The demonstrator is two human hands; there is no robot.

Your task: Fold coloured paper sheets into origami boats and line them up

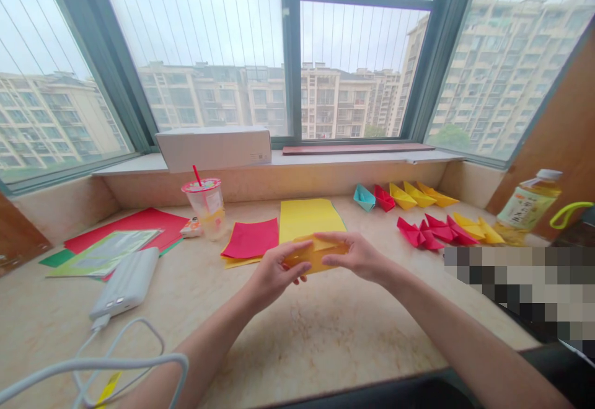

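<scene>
Between my two hands, above the marble-patterned counter, is a folded piece of orange-yellow paper [320, 261]. My left hand [283, 266] grips its left side, thumb in front and some fingers underneath. On the right side, my right hand [351, 253] pinches it between thumb and fingers. Just behind the hands lies a yellow sheet of paper [309, 217]. A small stack of red squares [253, 238] with yellow paper under it sits to the left of my left hand. How the held paper is folded inside is partly hidden by my fingers.
Folded paper boats [402, 196] stand in a row at the back right, with red and yellow folded pieces [450, 230] before them. A drink bottle [530, 207] is far right. Leftward are a plastic cup [207, 207], coloured sheets [139, 226] and a power bank [125, 282] with a white cable [116, 362].
</scene>
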